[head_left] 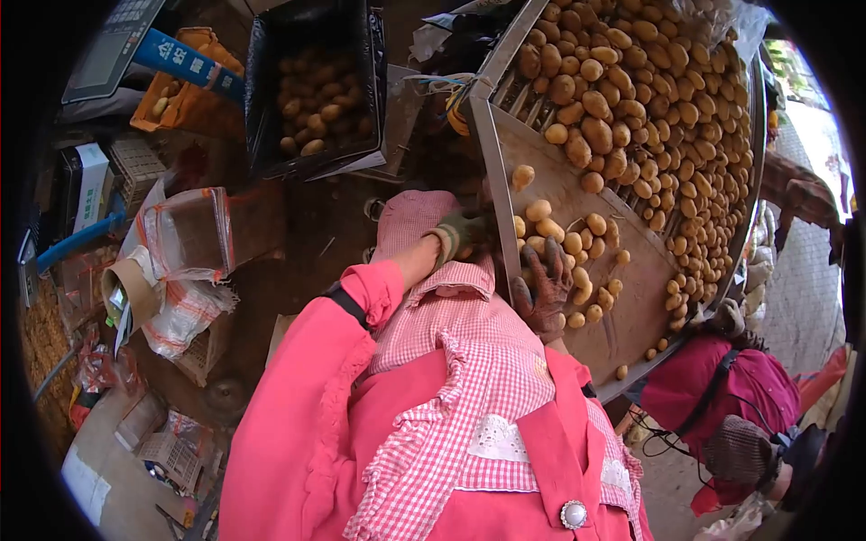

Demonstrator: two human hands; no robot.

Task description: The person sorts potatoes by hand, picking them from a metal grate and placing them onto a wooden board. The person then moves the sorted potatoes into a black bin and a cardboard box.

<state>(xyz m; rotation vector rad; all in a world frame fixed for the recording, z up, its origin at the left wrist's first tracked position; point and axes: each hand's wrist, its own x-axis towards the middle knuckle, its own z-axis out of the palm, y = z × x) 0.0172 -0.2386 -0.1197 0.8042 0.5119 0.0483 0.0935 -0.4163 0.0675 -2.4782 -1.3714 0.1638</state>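
Note:
My right hand [545, 293], in a dirty brownish glove, lies among loose potatoes [582, 277] on the wooden sorting table [622, 270]. Its fingers are spread and touch potatoes near the table's metal edge. My left hand [457, 234] wears a greenish glove with a pale cuff and reaches in front of my lap, beside that edge. Its fingers are lost in shadow, so I cannot make out what they touch. A large heap of potatoes [645, 99] covers the upper part of the table, over slats.
A box lined with a black bag [271, 108] holds potatoes at the upper left. Nearby are an orange crate [203, 63], a scale display [104, 45] and plastic-wrapped bags [185, 234]. A person in magenta clothing [740, 388] is beyond the table at right.

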